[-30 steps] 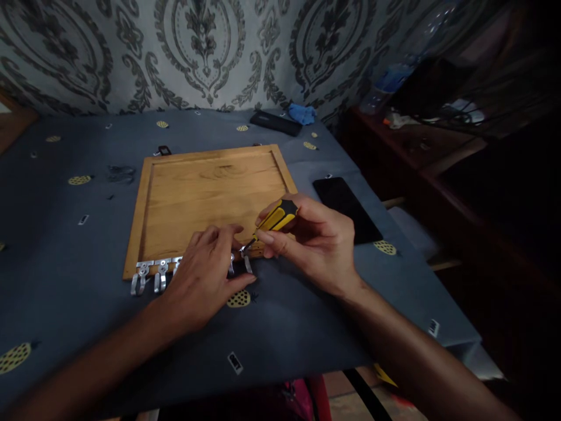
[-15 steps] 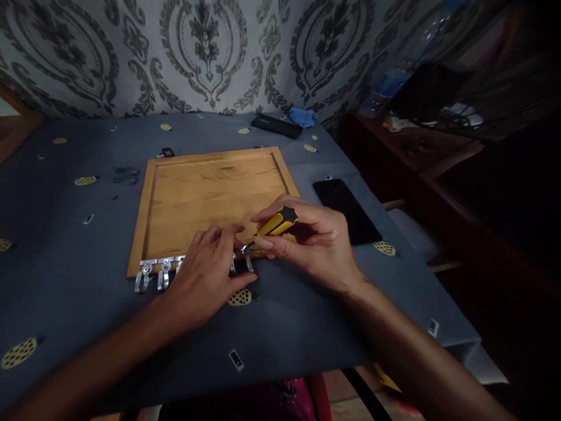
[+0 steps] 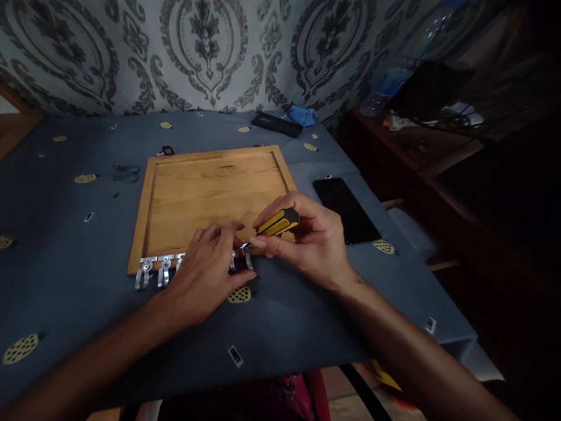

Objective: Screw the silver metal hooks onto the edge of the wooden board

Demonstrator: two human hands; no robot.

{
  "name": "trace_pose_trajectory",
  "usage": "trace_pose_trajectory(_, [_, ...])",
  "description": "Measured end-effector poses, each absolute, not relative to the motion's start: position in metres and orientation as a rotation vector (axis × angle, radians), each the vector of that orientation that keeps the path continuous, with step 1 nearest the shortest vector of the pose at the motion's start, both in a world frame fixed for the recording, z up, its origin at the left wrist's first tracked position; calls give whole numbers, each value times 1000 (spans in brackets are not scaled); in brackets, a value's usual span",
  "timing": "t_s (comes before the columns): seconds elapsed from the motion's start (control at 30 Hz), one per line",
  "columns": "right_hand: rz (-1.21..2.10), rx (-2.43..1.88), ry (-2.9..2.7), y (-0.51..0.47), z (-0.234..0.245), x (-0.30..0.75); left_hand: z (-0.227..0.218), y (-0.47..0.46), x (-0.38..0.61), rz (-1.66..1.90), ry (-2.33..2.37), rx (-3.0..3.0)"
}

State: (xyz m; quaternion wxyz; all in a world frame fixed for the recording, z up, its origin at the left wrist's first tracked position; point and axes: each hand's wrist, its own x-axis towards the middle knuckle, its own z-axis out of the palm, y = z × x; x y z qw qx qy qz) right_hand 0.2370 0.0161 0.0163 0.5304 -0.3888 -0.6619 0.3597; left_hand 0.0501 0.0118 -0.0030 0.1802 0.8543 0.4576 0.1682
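On the desk (image 3: 65,245), our right hand (image 3: 315,242) held the hard, likely light screwdriver (image 3: 278,222) by its handle, grip shut; our left hand (image 3: 205,275) lay open

Your screwdriver (image 3: 277,223) is a stubby one with a yellow-and-black handle. It sits pinched in your right grip (image 3: 307,242) and tilts with the handle up to the right, its metal tip down at the near edge of the wooden board (image 3: 210,193). That board is pale wood with a raised rim, lying flat on the blue-clothed counter (image 3: 65,245). Silvery metal hooks (image 3: 153,273) line its near edge, their curled ends on the cloth. The middle ones are hidden under your left grip (image 3: 204,278), which lies flat.
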Motion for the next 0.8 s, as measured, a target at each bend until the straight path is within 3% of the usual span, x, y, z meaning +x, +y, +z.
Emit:
trace_pose_trajectory(0.2, [1059,-853,-1566,18,19,240,-5,13,49,470,1283,2415])
trace_pose_trajectory(0.8, [1057,-874,-1454,16,12,232,-4,13,50,474,1297,2408])
